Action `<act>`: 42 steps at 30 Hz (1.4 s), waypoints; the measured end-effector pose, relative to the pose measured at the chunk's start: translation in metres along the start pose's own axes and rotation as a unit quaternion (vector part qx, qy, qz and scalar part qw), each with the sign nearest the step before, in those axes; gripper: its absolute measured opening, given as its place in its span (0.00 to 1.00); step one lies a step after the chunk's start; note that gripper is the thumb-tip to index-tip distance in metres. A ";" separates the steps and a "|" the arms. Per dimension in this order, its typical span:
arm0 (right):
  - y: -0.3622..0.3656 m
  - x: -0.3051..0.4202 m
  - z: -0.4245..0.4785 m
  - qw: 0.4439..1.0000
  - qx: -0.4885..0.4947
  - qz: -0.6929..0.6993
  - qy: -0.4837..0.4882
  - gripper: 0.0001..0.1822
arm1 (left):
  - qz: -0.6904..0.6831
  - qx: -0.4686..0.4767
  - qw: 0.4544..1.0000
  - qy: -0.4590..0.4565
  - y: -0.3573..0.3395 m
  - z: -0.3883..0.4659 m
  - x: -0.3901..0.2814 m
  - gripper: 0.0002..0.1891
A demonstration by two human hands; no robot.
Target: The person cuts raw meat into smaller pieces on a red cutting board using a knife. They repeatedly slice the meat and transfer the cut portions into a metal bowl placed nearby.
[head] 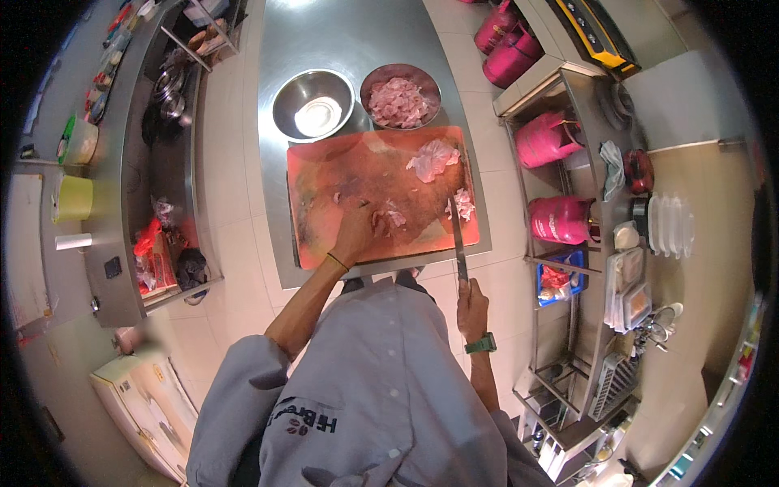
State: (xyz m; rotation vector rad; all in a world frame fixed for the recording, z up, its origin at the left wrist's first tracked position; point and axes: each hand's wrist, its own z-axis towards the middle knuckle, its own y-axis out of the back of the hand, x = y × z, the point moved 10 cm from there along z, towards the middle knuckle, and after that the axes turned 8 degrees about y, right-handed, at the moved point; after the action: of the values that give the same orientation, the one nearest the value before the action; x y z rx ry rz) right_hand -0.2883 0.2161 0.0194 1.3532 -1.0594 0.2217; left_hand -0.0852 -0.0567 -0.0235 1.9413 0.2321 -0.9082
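Observation:
My right hand (472, 307) is closed around the handle of a long knife (458, 240), whose blade reaches over the right edge of a worn orange cutting board (328, 243). Beside the blade tip lie small meat trimmings (464, 204). My left hand (359, 228) rests low over the board's middle, its fingers near some small scraps of meat (395, 214); whether it grips a piece cannot be told. A larger piece of pale pink raw meat (434, 159) lies at the board's upper right. Behind the board stand an empty steel bowl (313, 105) and a steel bowl of cut meat (400, 102).
The board lies on a stainless steel table (359, 36). To the right, a metal rack (563, 243) holds pink gas cylinders (561, 219) and a blue basket (561, 277), with plastic containers (625, 286) on top. A steel counter (115, 201) with a lower shelf runs along the left.

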 end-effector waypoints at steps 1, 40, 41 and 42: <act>0.005 -0.003 -0.005 1.000 -0.004 -0.002 -0.007 0.23 | -0.031 0.003 0.999 -0.012 -0.004 0.007 -0.001 0.09; 0.141 -0.153 -0.033 0.990 -0.099 0.031 -0.096 0.24 | -0.033 -0.148 0.985 0.076 -0.023 0.111 -0.085 0.34; 0.141 -0.156 -0.031 0.990 -0.099 0.033 -0.096 0.22 | -0.119 -0.106 0.977 0.141 -0.026 0.110 -0.077 0.33; 0.139 -0.156 -0.026 0.991 -0.094 0.038 -0.091 0.21 | -0.204 -0.083 0.965 0.139 -0.024 0.105 -0.068 0.31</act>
State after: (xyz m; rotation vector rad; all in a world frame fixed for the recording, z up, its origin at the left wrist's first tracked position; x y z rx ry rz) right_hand -0.4554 0.3433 0.0058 1.1802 -1.2550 0.0527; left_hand -0.1978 -0.1168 -0.0230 1.8907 0.8718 -0.8375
